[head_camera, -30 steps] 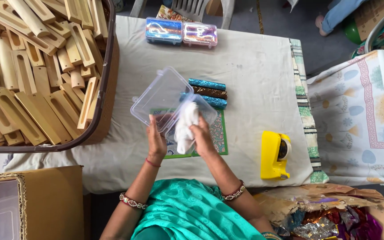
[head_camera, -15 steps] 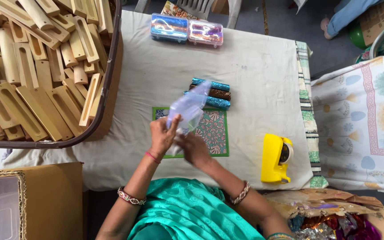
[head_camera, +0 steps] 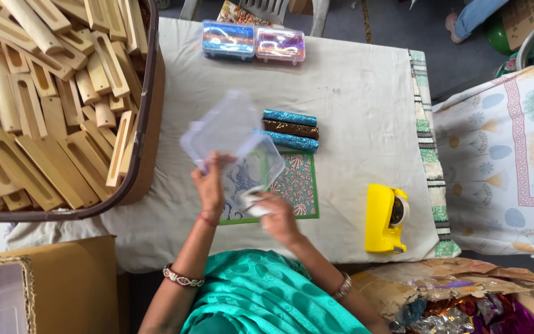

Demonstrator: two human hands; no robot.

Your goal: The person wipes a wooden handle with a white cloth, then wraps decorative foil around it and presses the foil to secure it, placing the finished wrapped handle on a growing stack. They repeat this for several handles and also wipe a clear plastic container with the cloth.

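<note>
Fingers [head_camera: 208, 170] of the left hand [head_camera: 208, 188] are clamped on the near edge of one clear plastic box [head_camera: 233, 139], which hangs open above the middle of the tabletop [head_camera: 353, 86], its two halves spread. Right hand [head_camera: 276, 216], just beside and nearer the front edge, has its fingers closed on a small white cloth [head_camera: 251, 199], held over one green patterned mat [head_camera: 292, 185].

Three glittery sticks [head_camera: 290, 130] lie side by side just behind the mat: two blue, one brown between them. Two flat clear cases sit at the far edge, touching each other, a blue-tinted case [head_camera: 228, 38] on the left and a pink-tinted case [head_camera: 280, 44] on the right. One yellow tape dispenser [head_camera: 385, 218] stands near the front right corner.

Off the left edge, a dark-rimmed tray [head_camera: 146, 124] is heaped with pale wooden slotted blocks [head_camera: 32, 124], too many to count. A brown carton [head_camera: 63, 284] stands at lower left, and an open carton with shiny foil wrappers [head_camera: 465, 309] at lower right.
</note>
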